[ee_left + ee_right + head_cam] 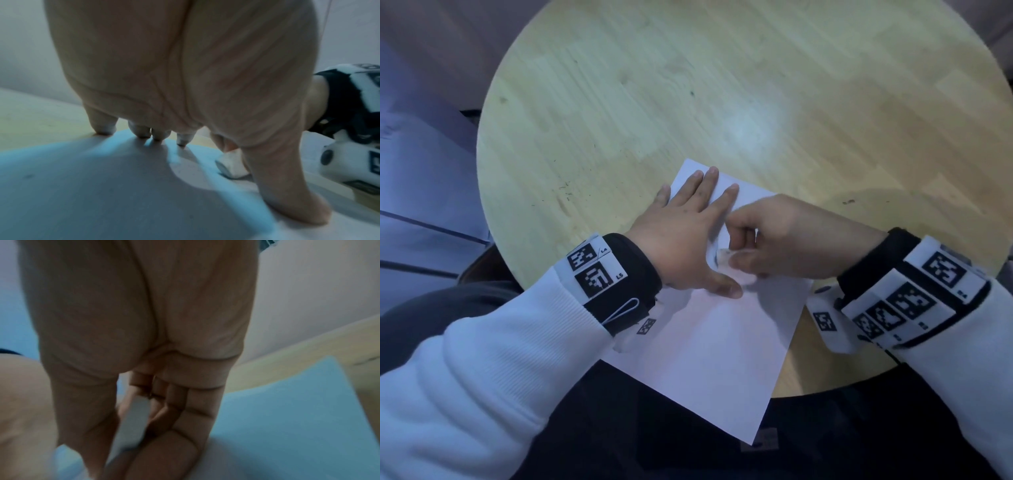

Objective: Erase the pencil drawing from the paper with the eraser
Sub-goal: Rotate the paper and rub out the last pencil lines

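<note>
Paper (715, 329) lay on the round table (619, 102). The left hand (685, 236) pressed it flat, fingers spread. The right hand (767, 240) pinched the eraser (726, 255) against the sheet. Short, gentle rubs with the sheet pinned down would probably stop tearing.

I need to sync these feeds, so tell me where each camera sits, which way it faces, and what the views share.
Head: worn on the head, looking down at the round table; shows the left hand flat on the paper and the right hand.
Left wrist: under the left wrist, looking along the palm at the fingertips pressing the paper.
Right wrist: under the right wrist, looking along the palm at the fingers pinching the eraser.
Shared: all three show the eraser and the paper.
</note>
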Tool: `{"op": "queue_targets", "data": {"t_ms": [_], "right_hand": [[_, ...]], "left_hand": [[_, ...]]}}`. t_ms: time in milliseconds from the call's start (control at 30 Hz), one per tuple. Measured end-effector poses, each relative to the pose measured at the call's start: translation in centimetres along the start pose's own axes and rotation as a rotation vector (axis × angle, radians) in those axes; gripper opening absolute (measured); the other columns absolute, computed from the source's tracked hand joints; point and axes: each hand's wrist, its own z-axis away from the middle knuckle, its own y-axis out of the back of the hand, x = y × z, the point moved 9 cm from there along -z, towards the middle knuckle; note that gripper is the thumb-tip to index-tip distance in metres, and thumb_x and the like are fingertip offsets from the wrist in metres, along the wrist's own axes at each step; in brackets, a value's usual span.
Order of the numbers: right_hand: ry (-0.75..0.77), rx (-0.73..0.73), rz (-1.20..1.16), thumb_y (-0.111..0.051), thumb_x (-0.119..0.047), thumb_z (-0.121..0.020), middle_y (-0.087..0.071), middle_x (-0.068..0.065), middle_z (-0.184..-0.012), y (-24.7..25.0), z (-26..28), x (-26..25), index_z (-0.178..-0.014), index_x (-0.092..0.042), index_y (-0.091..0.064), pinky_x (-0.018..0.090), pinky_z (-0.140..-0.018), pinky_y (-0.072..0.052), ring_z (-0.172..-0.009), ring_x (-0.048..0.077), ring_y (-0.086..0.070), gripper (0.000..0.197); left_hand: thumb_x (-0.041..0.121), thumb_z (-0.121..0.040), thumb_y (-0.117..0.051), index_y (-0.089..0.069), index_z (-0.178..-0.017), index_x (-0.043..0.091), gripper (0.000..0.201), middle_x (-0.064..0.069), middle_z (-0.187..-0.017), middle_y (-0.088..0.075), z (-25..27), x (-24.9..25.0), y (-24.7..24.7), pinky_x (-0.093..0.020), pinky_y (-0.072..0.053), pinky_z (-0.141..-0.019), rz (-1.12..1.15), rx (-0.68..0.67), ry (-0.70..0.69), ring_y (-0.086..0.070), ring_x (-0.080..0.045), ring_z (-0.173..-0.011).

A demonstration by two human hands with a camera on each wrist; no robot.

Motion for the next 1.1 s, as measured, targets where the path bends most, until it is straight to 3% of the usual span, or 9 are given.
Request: {"op": "queue_targets", "data": {"t_ms": [133,200,300,433,567,700,833,967,1100], "right_hand": [[-0.018,0.291,0.005,-0.071,-0.019,-0.086,-0.059,-0.004,-0.067,3.6,-0.3,1.2,-0.073,-0.022,-0.057,0.03,-0.056,-0.039,-0.061,0.013,-0.053,0.019],[0.003,0.222,-0.012,-0.07,-0.017,-0.085,-0.058,-0.005,-0.061,2.3,-0.2,0.6,-0.068,-0.026,-0.052,0.028,-0.053,-0.041,-0.057,0.012,-0.052,0.026],[-0.009,0.042,-0.023,-0.073,-0.024,-0.087,-0.069,-0.001,-0.065,0.3,0.1,0.2,-0.073,-0.021,-0.06,0.03,-0.058,-0.048,-0.061,0.013,-0.062,0.019],[-0.02,0.292,0.013,-0.072,-0.02,-0.086,-0.058,-0.003,-0.064,3.5,-0.1,1.3,-0.069,-0.022,-0.053,0.032,-0.055,-0.04,-0.059,0.014,-0.052,0.026],[-0.006,0.054,0.029,-0.073,-0.027,-0.087,-0.066,-0.002,-0.065,0.7,0.3,0.6,-0.074,-0.021,-0.061,0.023,-0.051,-0.042,-0.06,0.013,-0.057,0.019],[-0.009,0.269,0.012,-0.073,-0.026,-0.087,-0.061,-0.002,-0.068,3.6,0.0,1.5,-0.072,-0.021,-0.059,0.029,-0.056,-0.042,-0.06,0.013,-0.053,0.021],[-0.025,0.031,0.061,-0.073,-0.033,-0.087,-0.066,-0.005,-0.065,1.1,0.2,1.2,-0.076,-0.022,-0.064,0.022,-0.053,-0.045,-0.058,0.009,-0.058,0.018],[-0.02,0.252,0.015,-0.074,-0.026,-0.087,-0.06,-0.003,-0.067,3.5,0.1,1.7,-0.071,-0.022,-0.058,0.027,-0.056,-0.041,-0.059,0.012,-0.052,0.023],[-0.014,0.022,0.013,-0.073,-0.031,-0.087,-0.065,-0.004,-0.062,0.8,0.2,1.0,-0.074,-0.021,-0.062,0.025,-0.053,-0.046,-0.054,0.007,-0.056,0.019]], "left_hand": [[0.09,-0.059,-0.065,0.02,-0.159,0.034,0.143,-0.001,-0.165,0.031,-0.1,-0.2,0.0,-0.052,0.002,-0.125,-0.006,0.007,-0.005,0.026,-0.017,-0.153],[0.09,-0.059,-0.066,0.019,-0.159,0.033,0.142,-0.002,-0.166,0.03,0.0,-0.1,-0.1,-0.053,0.002,-0.125,-0.006,0.008,-0.008,0.025,-0.017,-0.153],[0.089,-0.06,-0.067,0.016,-0.16,0.032,0.142,-0.002,-0.166,0.029,0.0,0.0,0.0,-0.053,0.001,-0.125,-0.007,0.012,-0.009,0.024,-0.017,-0.153],[0.09,-0.06,-0.065,0.019,-0.159,0.032,0.142,-0.002,-0.166,0.03,-0.1,-0.1,-0.1,-0.053,0.002,-0.125,-0.015,0.009,-0.003,0.025,-0.018,-0.153],[0.088,-0.06,-0.066,0.019,-0.159,0.032,0.142,-0.002,-0.166,0.03,-0.1,0.0,-0.1,-0.053,0.002,-0.125,-0.024,-0.002,0.002,0.025,-0.017,-0.153],[0.09,-0.059,-0.065,0.02,-0.159,0.033,0.143,-0.001,-0.165,0.031,-0.1,-0.1,-0.1,-0.053,0.003,-0.125,-0.021,0.008,0.002,0.025,-0.017,-0.153],[0.089,-0.06,-0.065,0.019,-0.159,0.032,0.142,-0.001,-0.165,0.031,0.0,0.0,-0.1,-0.053,0.003,-0.125,-0.029,0.0,0.004,0.025,-0.017,-0.153],[0.09,-0.059,-0.065,0.02,-0.159,0.032,0.143,-0.001,-0.165,0.031,-0.1,-0.1,-0.1,-0.053,0.002,-0.125,-0.021,0.008,-0.002,0.025,-0.017,-0.153],[0.09,-0.059,-0.066,0.02,-0.159,0.033,0.143,-0.001,-0.165,0.03,0.0,-0.1,-0.1,-0.053,0.002,-0.125,-0.021,0.008,-0.003,0.025,-0.017,-0.153]]}}
